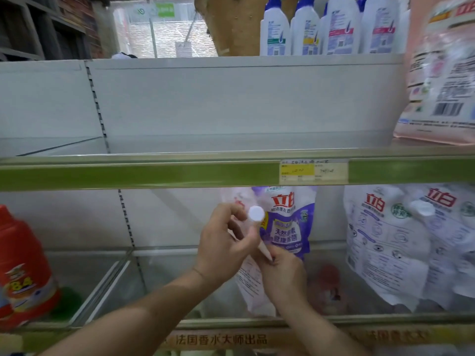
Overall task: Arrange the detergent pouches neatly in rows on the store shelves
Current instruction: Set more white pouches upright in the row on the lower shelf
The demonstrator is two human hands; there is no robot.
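- Both hands on one pale pink pouch [250,283], lower shelf [257,323], centre bay, just in front of a purple pouch [288,222].
- L hand [223,245]: fingers curled round the spout neck, just under the white cap [256,214]; cap at 1 o'clock from the palm.
- R hand [281,273]: pinching pouch edge mid-body, at 5 o'clock from L hand, touching it.
- Pouch long axis near vertical, slight lean; cap end up toward 12, base down at 6 by the shelf lip. Printed face side-on, not facing the aisle.
- Judgement: next move = twist face fwd, seat base flat. L hand nearer top, so steers; R steadies body.
- White pouches [385,240] at 3 o'clock, well apart; middle shelf [154,173] at 12.
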